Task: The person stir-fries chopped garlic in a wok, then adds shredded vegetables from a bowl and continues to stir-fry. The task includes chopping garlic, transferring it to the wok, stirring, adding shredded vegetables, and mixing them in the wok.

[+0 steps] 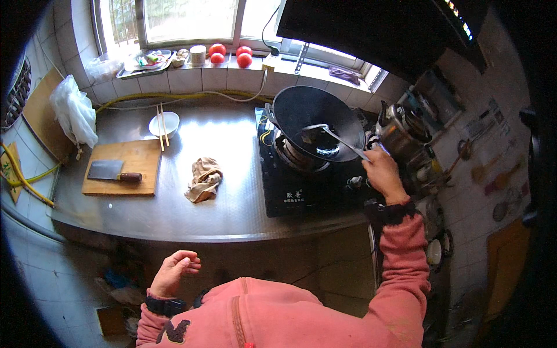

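Note:
My right hand [383, 173] is closed around the handle of a metal spatula [343, 141]. The spatula's head reaches into a black wok [290, 107], where a shiny, dark liquid-like patch lies at the bottom. The wok sits tilted on the burner of a black gas stove [301, 200]. In front of the counter, close to my body, my left hand [174, 272] hangs with its fingers curled together and nothing visible in them. Nearest to it on the counter is a crumpled tan cloth [204, 180].
A cleaver [110, 170] lies on a wooden cutting board [149, 156] at left. Chopsticks [163, 127] rest across a white bowl [172, 120]. Tomatoes [217, 53] and a tray [130, 72] line the windowsill. A metal pot [400, 124] stands right of the stove.

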Demonstrator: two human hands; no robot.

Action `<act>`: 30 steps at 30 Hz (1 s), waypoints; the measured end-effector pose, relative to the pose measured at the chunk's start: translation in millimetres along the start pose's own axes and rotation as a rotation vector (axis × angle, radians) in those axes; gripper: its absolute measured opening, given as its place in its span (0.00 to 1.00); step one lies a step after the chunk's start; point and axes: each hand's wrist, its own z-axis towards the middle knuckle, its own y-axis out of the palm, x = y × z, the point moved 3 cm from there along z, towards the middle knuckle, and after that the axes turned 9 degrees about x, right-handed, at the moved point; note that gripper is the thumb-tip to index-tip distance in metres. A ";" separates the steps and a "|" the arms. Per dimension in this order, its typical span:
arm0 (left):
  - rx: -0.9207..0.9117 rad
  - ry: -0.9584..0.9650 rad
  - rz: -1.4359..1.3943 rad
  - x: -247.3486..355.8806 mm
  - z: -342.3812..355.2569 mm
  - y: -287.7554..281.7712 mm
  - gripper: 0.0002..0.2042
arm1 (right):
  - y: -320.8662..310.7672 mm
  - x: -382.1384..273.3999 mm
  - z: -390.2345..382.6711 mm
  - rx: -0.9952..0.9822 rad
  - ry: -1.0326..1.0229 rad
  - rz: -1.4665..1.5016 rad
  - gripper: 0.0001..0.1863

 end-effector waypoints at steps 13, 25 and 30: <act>-0.048 -0.006 0.043 5.7 8.5 10.8 0.11 | -37.7 8.5 -15.6 -0.007 0.008 0.082 0.08; -0.012 0.025 0.001 -2.5 -1.9 0.0 0.11 | 0.5 8.5 14.4 0.047 -0.059 0.137 0.09; 0.010 0.007 -0.009 -2.0 -3.1 2.4 0.11 | -14.9 31.0 2.9 0.100 0.018 0.027 0.10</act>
